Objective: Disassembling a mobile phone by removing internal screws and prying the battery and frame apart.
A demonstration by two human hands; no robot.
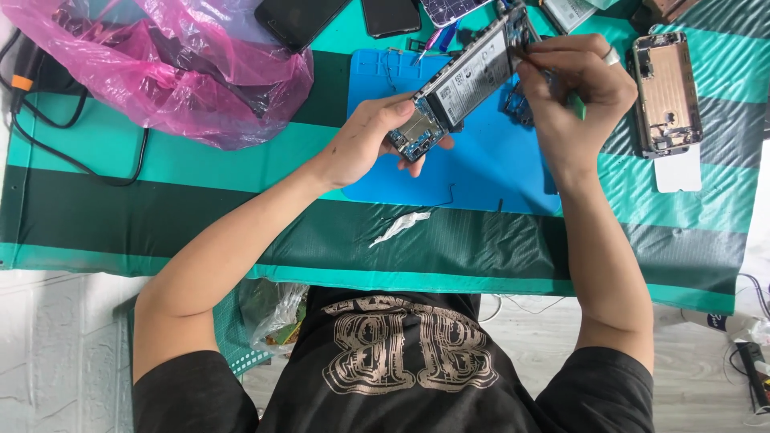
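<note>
**Opened phone held over blue work mat**

The left hand (365,144) grips the lower end of an opened phone (465,80), back cover off, its battery and circuit boards exposed, fingers wrapped under the frame and thumb pressed on its edge. The right hand (573,96), a ring on one finger, is pinched narrow at the phone's upper end, at about 1 o'clock from the left hand; whether it holds a small tool there cannot be told. The phone hangs tilted, above a blue mat (481,172) that lies on the green-striped tabletop (200,208).

At 6 o'clock from the hands, a crumpled scrap of white film (399,227) rests just off the mat's near edge. At 3 o'clock, a second phone frame (666,92) lies flat, back open, near a white card (678,171). At 9 to 10 o'clock, a pink plastic bag (160,68) sits bunched over dark items, with a black cable (72,152) looping beside it. At 12 o'clock, two dark phones (301,18) lie at the tabletop's far edge.
</note>
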